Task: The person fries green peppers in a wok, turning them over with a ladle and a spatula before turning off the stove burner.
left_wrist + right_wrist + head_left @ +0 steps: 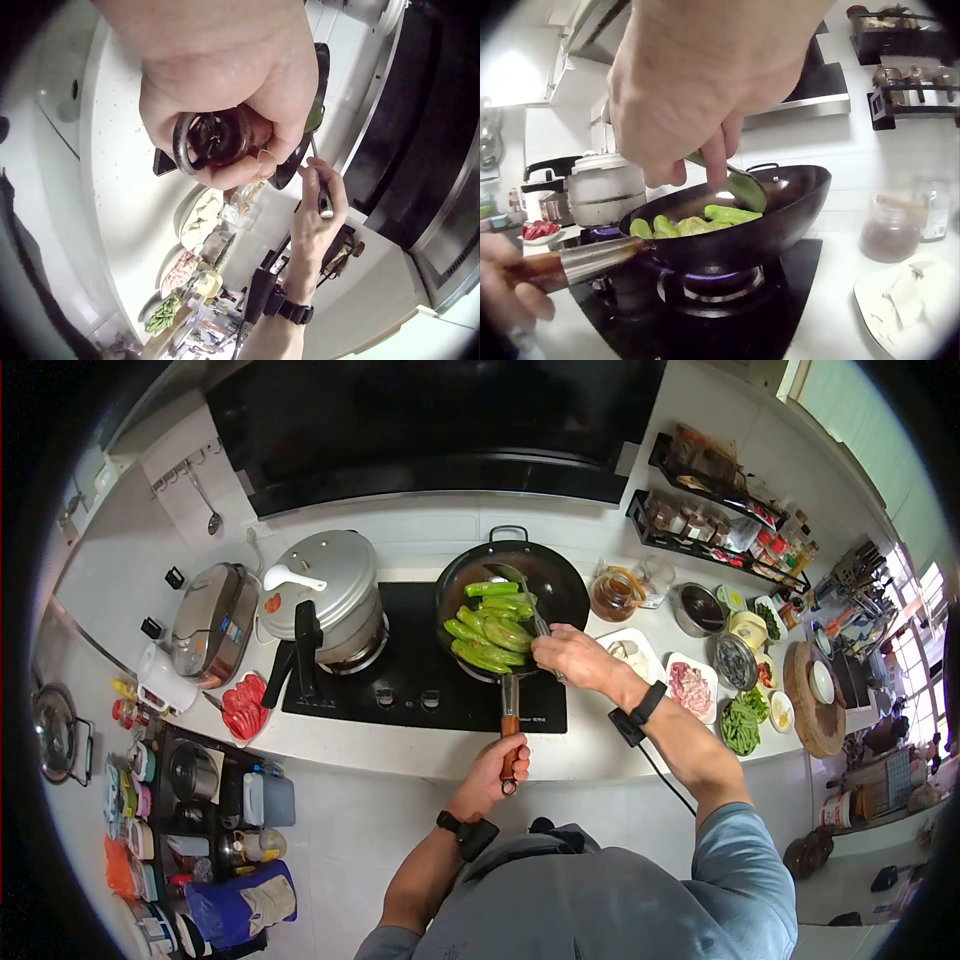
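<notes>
A black wok [462, 575] sits over a lit burner, its flame showing blue in the right wrist view. Long green peppers [490, 630] lie in it, some with wrinkled skins. The left hand [491, 770] grips the wok's wooden handle [510, 712]; in the left wrist view that hand [225, 82] is curled round the handle, whose end ring [182, 142] shows. The right hand [578, 658] holds a metal spatula [530, 600] by its handle. In the right wrist view the spatula's blade [746, 191] is inside the wok, beside the peppers [733, 214], under the right hand [697, 97].
A pressure cooker [338, 605] stands left of the wok, with a plate of red slices [245, 707] nearby. To the right are a jar [612, 595], a white plate [632, 645], sliced meat [688, 688], cut greens [742, 722] and a round board [812, 730].
</notes>
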A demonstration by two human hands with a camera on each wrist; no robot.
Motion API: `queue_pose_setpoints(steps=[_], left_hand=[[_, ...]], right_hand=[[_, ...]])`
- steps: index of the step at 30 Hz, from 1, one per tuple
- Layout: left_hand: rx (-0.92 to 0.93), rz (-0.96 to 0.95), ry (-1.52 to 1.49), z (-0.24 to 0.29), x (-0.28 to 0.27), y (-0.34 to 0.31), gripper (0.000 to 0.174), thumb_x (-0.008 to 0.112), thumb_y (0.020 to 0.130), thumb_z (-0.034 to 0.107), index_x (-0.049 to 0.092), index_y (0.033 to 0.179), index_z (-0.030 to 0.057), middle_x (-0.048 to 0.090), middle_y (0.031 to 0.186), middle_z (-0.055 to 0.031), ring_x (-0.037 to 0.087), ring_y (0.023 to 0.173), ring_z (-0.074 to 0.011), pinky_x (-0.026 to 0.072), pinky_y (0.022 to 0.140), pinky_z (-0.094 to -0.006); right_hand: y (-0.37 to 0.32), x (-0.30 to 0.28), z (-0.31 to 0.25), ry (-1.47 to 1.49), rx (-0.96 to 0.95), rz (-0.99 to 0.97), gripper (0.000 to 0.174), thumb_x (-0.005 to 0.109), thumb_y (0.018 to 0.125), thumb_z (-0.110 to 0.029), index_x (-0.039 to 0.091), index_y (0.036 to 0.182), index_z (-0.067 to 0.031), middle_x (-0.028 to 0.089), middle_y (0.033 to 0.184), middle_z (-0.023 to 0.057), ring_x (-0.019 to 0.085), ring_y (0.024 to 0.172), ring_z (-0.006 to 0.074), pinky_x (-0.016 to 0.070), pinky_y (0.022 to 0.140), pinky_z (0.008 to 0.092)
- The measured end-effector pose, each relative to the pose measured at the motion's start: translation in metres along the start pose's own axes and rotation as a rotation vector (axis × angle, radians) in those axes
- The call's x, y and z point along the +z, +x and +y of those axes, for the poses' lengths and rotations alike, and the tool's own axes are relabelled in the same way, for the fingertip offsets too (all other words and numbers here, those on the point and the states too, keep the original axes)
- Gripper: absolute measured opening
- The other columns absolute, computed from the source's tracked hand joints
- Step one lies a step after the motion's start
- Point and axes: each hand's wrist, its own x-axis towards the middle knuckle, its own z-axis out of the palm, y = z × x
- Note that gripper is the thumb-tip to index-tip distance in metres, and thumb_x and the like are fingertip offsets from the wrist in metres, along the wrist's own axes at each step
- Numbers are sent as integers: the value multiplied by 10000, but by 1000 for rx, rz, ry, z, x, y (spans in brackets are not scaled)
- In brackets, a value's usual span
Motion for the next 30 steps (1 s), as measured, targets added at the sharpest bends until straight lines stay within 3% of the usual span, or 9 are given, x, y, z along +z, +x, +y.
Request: queue_pose_setpoints(steps=[3, 6, 8, 12, 15, 19, 21, 26, 30], left_hand=[[-34, -30, 17, 3, 0, -5, 269, 646, 1014, 324, 582, 847, 123, 565, 669, 9, 519, 506, -105, 375, 397, -235], [-26, -52, 22, 1, -2, 1, 196, 617, 1033, 301, 548, 931, 148, 514, 693, 26, 456, 530, -83, 321, 386, -223], [-16, -31, -1, 0, 1, -3, 190, 618, 1034, 292, 553, 943, 139, 523, 708, 22, 454, 531, -86, 331, 398, -228], [-23, -49, -19, -1, -8, 5, 181, 616, 1038, 279, 559, 955, 128, 536, 725, 17, 455, 532, -91, 347, 410, -233], [-46, -59, -12, -3, -9, 5, 169, 612, 1041, 265, 565, 966, 121, 548, 735, 12, 460, 532, -96, 360, 415, -237], [-24, -51, -17, -5, -14, 9, 207, 630, 1025, 302, 576, 935, 124, 560, 710, 6, 486, 520, -105, 359, 398, -234], [-29, -39, 5, -5, -11, 10, 246, 648, 1008, 340, 585, 905, 126, 564, 681, 1, 504, 507, -112, 351, 379, -230], [-29, -30, -26, -1, 0, 0, 178, 612, 1038, 285, 577, 945, 139, 550, 722, 15, 467, 529, -102, 366, 406, -236], [-43, -35, -26, -1, -5, 3, 223, 653, 1009, 298, 590, 903, 113, 572, 686, -6, 530, 501, -125, 399, 417, -248]], right_hand=[[-14, -11, -8, 81, 80, -95, 118, 683, 785, -64, 629, 890, -63, 620, 953, 96, 655, 908, 357, 504, 971, 469], [-22, -25, -15, 75, 40, -71, 140, 709, 781, -55, 618, 887, -51, 634, 945, 114, 662, 913, 359, 505, 983, 477], [-23, -40, -24, 175, 139, 26, 140, 725, 817, -42, 604, 888, -39, 645, 939, 132, 665, 897, 362, 528, 958, 465], [-17, -49, -34, 292, 125, 93, 130, 728, 876, -45, 605, 910, -21, 651, 921, 138, 669, 883, 382, 557, 862, 448], [-16, -48, -35, 316, 190, 160, 137, 735, 867, -42, 614, 924, -13, 665, 950, 136, 672, 901, 383, 551, 860, 458], [-15, -40, -23, 229, 143, 159, 127, 734, 868, -36, 625, 933, -19, 675, 969, 135, 674, 913, 381, 553, 864, 457], [-17, -39, -32, 260, 153, 97, 140, 737, 844, -20, 628, 932, -24, 674, 978, 136, 672, 932, 376, 550, 884, 458], [-13, -36, -43, 230, 67, 102, 276, 767, 685, 15, 619, 911, -40, 629, 951, 110, 656, 934, 353, 520, 958, 424], [-12, -24, -28, 218, 46, 73, 259, 756, 678, -3, 606, 883, -49, 613, 915, 102, 644, 910, 347, 516, 941, 427]])
